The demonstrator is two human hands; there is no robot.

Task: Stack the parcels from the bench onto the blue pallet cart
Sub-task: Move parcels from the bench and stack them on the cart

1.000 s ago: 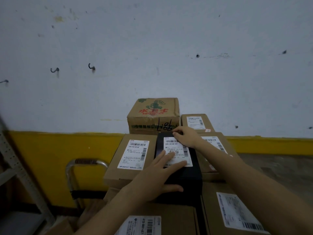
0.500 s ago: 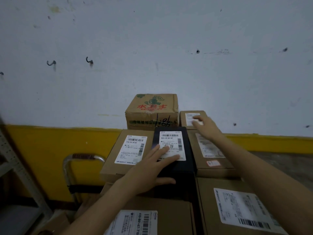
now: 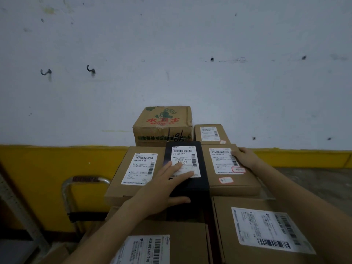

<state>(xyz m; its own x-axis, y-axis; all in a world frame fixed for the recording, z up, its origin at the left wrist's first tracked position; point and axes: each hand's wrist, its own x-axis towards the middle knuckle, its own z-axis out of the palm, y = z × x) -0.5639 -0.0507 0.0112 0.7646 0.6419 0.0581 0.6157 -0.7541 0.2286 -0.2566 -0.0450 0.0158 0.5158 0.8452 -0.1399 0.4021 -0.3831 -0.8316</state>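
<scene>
Hands pressing on labelled parcels stacked against the wall

The left hand (image 3: 163, 185) is lying flat, fingers spread, on the black parcel (image 3: 187, 168), whose white label is reading "600-195-80-381". The right hand (image 3: 245, 156) is resting on the far right edge of the brown parcel (image 3: 230, 168) just beside it, fingers curled over it. The left brown parcel (image 3: 133, 172) is showing "376-722-26-06". Behind is sitting a worn carton (image 3: 162, 124) with red characters.

Left hand (image 3: 163, 187) flat on black parcel (image 3: 187, 180); right hand (image 3: 244, 156) on brown parcel (image 3: 228, 180).
</scene>
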